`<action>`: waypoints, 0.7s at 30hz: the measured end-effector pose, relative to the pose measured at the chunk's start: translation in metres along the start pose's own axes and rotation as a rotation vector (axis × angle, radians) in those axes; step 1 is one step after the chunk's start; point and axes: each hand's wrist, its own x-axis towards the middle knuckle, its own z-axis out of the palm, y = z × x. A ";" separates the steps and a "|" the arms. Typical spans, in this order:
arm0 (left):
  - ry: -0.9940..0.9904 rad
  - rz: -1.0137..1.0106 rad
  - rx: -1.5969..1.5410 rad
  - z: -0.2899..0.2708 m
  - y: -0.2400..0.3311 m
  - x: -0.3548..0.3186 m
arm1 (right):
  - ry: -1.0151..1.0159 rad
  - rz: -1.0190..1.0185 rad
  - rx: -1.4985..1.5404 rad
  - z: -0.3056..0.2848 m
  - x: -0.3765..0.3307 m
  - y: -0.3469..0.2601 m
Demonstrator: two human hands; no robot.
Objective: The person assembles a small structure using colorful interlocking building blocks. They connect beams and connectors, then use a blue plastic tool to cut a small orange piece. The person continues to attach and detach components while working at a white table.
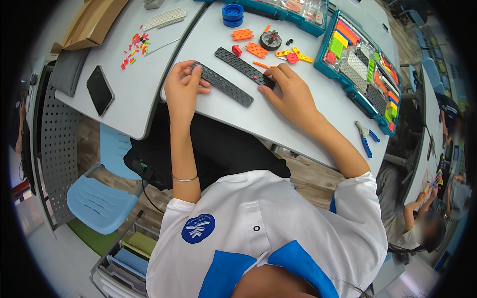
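Two long dark grey perforated building plates lie side by side, slanting across the white table. My left hand [184, 87] pinches the far left end of the nearer plate [226, 87] between thumb and fingers. At the right end of the farther plate [236, 63], my right hand [289, 94] grips with thumb and fingertips. A small red peg [256, 77] sits on that plate close to my right fingers. Beyond the plates lie orange plates [242, 34], a black wheel [271, 40], blue wheel rims [232, 15] and yellow and red connectors [293, 55].
A teal case of coloured parts [320, 64] and blue pliers [366, 139] are at the right. Another teal case [278, 17] stands at the back. On the left table are a phone [101, 90], scattered small pegs [135, 49], a light grey plate [165, 19] and a cardboard box [94, 22].
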 end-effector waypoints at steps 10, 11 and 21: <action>0.044 0.114 0.150 0.009 0.002 -0.002 | 0.116 -0.062 0.149 -0.016 -0.021 0.009; 0.048 0.135 0.162 0.008 0.004 -0.004 | 0.166 -0.071 0.040 -0.024 -0.031 0.017; -0.542 0.861 0.750 0.023 0.042 0.005 | 0.446 0.410 -0.528 -0.112 -0.195 0.075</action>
